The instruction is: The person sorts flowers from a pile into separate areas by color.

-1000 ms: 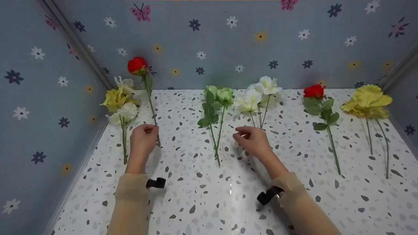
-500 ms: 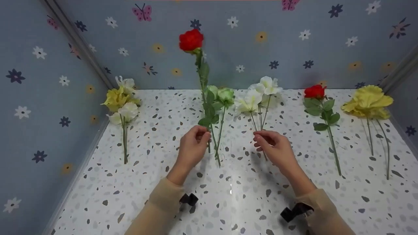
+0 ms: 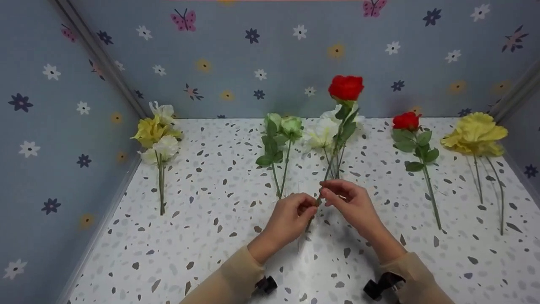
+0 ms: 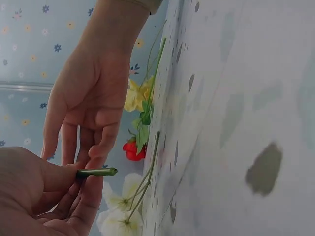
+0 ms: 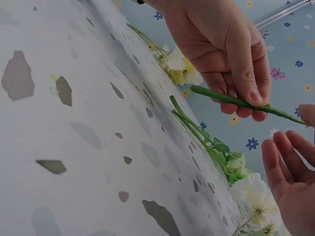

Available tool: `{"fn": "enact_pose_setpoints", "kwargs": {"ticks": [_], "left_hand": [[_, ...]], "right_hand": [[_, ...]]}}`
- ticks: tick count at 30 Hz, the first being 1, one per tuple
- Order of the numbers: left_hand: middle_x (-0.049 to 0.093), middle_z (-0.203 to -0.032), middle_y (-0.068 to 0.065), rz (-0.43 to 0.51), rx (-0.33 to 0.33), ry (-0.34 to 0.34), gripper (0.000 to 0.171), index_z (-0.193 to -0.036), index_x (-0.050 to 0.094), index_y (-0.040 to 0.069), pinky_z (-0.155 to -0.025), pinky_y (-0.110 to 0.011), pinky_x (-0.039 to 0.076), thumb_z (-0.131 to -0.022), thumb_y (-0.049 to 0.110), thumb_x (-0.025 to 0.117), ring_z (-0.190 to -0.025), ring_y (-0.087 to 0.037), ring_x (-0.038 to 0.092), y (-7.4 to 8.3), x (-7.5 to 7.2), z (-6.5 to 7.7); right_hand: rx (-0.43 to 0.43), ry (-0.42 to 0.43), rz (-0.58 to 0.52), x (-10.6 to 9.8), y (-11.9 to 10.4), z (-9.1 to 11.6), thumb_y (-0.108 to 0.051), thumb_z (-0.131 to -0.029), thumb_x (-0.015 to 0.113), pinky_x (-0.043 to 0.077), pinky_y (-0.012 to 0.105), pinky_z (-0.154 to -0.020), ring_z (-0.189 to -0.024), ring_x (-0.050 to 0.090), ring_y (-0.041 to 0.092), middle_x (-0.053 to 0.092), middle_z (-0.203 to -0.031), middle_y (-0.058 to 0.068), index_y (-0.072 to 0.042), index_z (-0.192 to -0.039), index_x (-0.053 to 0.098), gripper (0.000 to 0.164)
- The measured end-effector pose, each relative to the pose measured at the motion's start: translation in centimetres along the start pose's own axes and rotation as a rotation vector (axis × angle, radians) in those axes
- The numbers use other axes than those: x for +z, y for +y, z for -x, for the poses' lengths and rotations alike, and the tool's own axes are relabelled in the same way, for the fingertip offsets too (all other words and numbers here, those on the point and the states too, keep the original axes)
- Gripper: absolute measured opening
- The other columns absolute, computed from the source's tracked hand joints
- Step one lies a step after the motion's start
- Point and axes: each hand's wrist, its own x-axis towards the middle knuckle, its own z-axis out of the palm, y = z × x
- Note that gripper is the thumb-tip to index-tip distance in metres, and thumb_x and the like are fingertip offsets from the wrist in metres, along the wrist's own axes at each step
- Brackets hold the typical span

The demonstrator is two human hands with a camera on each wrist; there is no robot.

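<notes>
A red rose on a long green stem stands tilted in front of the white flowers in the head view. My left hand pinches its lower stem between thumb and fingers; the cut end sticks out below, as the left wrist view shows. Right beside it, my right hand has its thumb and fingertips at the stem a little higher up. In the right wrist view those fingers are loosely spread, with a gap between them and the thumb.
Two green roses lie left of the white flowers. A second red rose and yellow flowers lie to the right. Yellow and white flowers lie far left. Patterned walls bound the speckled table.
My left hand has carried the red rose from the left across to the middle, past the green roses. My right hand moved slightly right, and the rose's stem is now at its fingertips.
</notes>
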Motion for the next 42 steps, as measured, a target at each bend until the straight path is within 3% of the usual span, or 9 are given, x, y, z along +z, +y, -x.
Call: {"fn": "enact_pose_setpoints", "kwargs": {"ticks": [6, 14, 21, 27, 31, 37, 42], "left_hand": [[0.069, -0.088, 0.002, -0.024, 0.035, -0.014, 0.005, -0.095, 0.069, 0.01, -0.072, -0.019, 0.055, -0.093, 0.009, 0.073, -0.079, -0.005, 0.064, 0.4, 1.1, 0.4], [0.07, -0.089, 0.003, 0.038, -0.04, -0.048, 0.008, -0.097, 0.071, 0.008, -0.07, -0.02, 0.057, -0.091, 0.009, 0.075, -0.078, -0.004, 0.066, 1.0, 1.2, 0.8], [0.07, -0.088, 0.004, 0.07, -0.049, -0.069, 0.009, -0.098, 0.072, 0.006, -0.071, -0.021, 0.057, -0.091, 0.01, 0.075, -0.078, -0.004, 0.066, 1.0, 1.4, 0.9], [0.071, -0.089, 0.001, 0.078, -0.049, -0.05, 0.01, -0.099, 0.072, 0.005, -0.071, -0.021, 0.057, -0.09, 0.008, 0.075, -0.079, -0.005, 0.067, 1.2, 1.2, 0.7], [0.072, -0.09, 0.001, 0.08, -0.051, -0.05, 0.01, -0.1, 0.072, 0.005, -0.071, -0.021, 0.057, -0.091, 0.009, 0.075, -0.08, -0.004, 0.067, 1.1, 1.1, 0.7], [0.07, -0.091, 0.006, 0.067, -0.07, -0.038, 0.011, -0.101, 0.073, 0.01, -0.073, -0.022, 0.057, -0.093, 0.018, 0.075, -0.081, -0.005, 0.067, 1.0, 0.2, 0.5], [0.069, -0.092, 0.005, 0.038, -0.099, 0.047, 0.015, -0.103, 0.072, 0.009, -0.075, -0.024, 0.057, -0.092, 0.019, 0.075, -0.082, -0.009, 0.066, 0.2, -1.9, -0.3]], "right_hand": [[-0.02, -0.041, -0.057, -0.4, 0.3, 0.0, -0.018, -0.092, 0.075, 0.059, 0.038, -0.081, -0.092, 0.069, 0.029, 0.067, -0.114, 0.028, 0.004, -0.113, 0.07, 0.03], [-0.013, -0.066, -0.018, -1.0, -0.3, -0.1, -0.019, -0.094, 0.073, 0.059, 0.041, -0.083, -0.093, 0.07, 0.025, 0.072, -0.114, 0.014, -0.004, -0.116, 0.074, 0.026], [-0.017, -0.081, -0.022, -1.6, -1.1, -0.2, -0.019, -0.095, 0.072, 0.059, 0.044, -0.083, -0.093, 0.07, 0.026, 0.069, -0.116, 0.023, -0.003, -0.12, 0.072, 0.029], [-0.017, -0.152, -0.024, -2.0, -1.4, -0.2, -0.017, -0.099, 0.067, 0.058, 0.039, -0.086, -0.099, 0.07, 0.026, 0.069, -0.119, 0.019, 0.0, -0.125, 0.068, 0.032], [-0.035, -0.162, 0.0, -2.0, -1.7, -0.2, -0.017, -0.099, 0.066, 0.058, 0.042, -0.086, -0.098, 0.07, 0.027, 0.069, -0.119, 0.017, 0.0, -0.122, 0.069, 0.028], [-0.052, -0.116, 0.077, -2.9, -2.6, -0.4, -0.019, -0.1, 0.066, 0.059, 0.044, -0.084, -0.093, 0.068, 0.028, 0.069, -0.112, 0.016, -0.002, -0.12, 0.069, 0.027], [-0.073, -0.021, 0.206, -5.3, -3.4, -0.6, -0.016, -0.1, 0.065, 0.06, 0.035, -0.081, -0.092, 0.068, 0.025, 0.07, -0.114, 0.014, -0.002, -0.123, 0.068, 0.028]]}}
